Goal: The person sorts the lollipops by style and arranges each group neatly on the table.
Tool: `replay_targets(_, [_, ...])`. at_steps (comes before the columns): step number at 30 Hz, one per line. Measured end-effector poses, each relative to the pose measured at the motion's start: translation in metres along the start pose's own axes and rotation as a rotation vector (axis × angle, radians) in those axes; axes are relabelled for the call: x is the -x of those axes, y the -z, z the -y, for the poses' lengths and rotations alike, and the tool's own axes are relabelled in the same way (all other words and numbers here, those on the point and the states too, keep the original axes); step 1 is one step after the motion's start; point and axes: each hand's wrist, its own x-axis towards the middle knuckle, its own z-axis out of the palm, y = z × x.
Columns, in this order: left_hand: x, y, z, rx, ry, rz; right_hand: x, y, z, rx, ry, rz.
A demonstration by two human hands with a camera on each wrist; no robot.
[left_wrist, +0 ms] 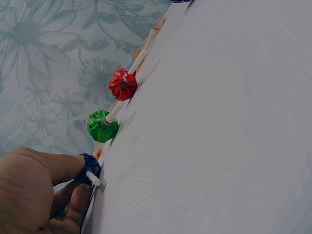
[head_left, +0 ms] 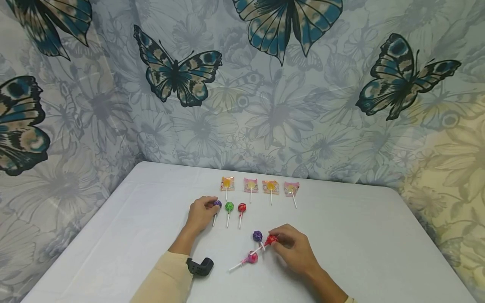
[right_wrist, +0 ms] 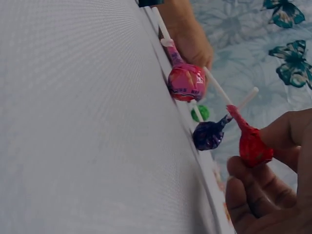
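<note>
Left grip (head_left: 201,213) was pinched on a purple lollipop (head_left: 217,203) at the left end of a row, beside a green lollipop (head_left: 229,206) and a red one (head_left: 241,207) on the desk (head_left: 360,227). Right grip (head_left: 297,250) had thumb and fingers around another red lollipop's head (head_left: 270,240), near a loose purple lollipop (head_left: 257,236) and a pink lollipop (head_left: 251,257).

We're losing part of one purple lollipop (left_wrist: 90,165) behind the left hand (head_left: 198,213), part of one red lollipop (right_wrist: 254,148) behind the right hand (head_left: 295,247). Both wrist views are cropping their own hand. In the head view, the top edge is cutting the big butterfly (head_left: 291,21), the bottom edge nearly all of the right sleeve (head_left: 350,300). We're finding the flat candies (head_left: 270,186) too small for wrapper detail.
</note>
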Motion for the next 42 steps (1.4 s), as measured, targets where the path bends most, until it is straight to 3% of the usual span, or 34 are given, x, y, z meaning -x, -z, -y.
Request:
replay_targets(5, [0.0,0.0,-0.001,-0.005,0.0,-0.003,-0.001,0.002,0.0,-0.077,0.002,-0.017])
replay_targets(12, [0.001,0.0,0.0,-0.004,-0.022,-0.018,-0.004,0.005,0.0,-0.156,0.119,0.004])
replay_targets(15, [0.001,0.0,-0.001,-0.003,-0.059,-0.028,-0.006,0.007,0.005,-0.162,0.13,-0.012])
replay_targets(21, [0.0,0.001,-0.002,0.008,-0.021,-0.013,-0.01,0.013,0.022,-0.166,0.131,-0.049])
replay_targets(27, [0.0,-0.001,0.0,0.0,0.0,-0.006,-0.015,0.023,0.039,-0.207,0.221,-0.04])
replay_targets(32, [0.0,-0.001,0.001,-0.005,-0.001,-0.007,-0.02,0.03,0.051,-0.21,0.265,-0.046])
replay_targets(42, [0.001,-0.001,0.0,-0.006,-0.014,-0.009,-0.034,0.035,0.063,-0.19,0.271,-0.085])
